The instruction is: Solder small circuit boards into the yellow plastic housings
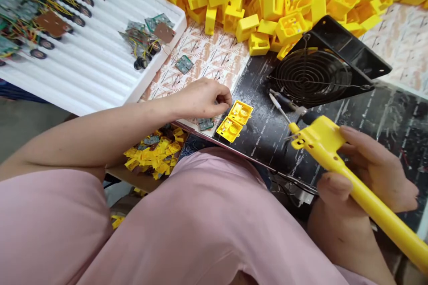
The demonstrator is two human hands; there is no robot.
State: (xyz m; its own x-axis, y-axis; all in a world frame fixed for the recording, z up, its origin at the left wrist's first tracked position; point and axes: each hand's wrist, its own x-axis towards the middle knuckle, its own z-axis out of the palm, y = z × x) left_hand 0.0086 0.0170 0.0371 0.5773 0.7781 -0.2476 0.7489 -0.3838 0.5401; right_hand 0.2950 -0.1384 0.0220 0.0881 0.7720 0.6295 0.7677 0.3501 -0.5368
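My right hand (364, 169) is wrapped round a yellow soldering gun (323, 136). Its thin metal tip points up and left over the black board. My left hand (205, 98) has its fingers curled together, just left of two small open yellow plastic housings (241, 112). Whatever those fingers may hold is hidden. The housings lie side by side near the front edge, with round speaker grilles and small metal parts inside. A small green circuit board (205, 124) lies below my left hand, partly covered by it. Another circuit board (184, 64) rests on the patterned sheet beyond.
A black fan (307, 75) with a wire guard stands behind the soldering tip. Yellow housings (264, 4) are heaped at the back. At left, a white ridged foam tray (96, 49) carries wired circuit boards with round black speakers. Below the edge sits a pile of yellow parts (157, 156).
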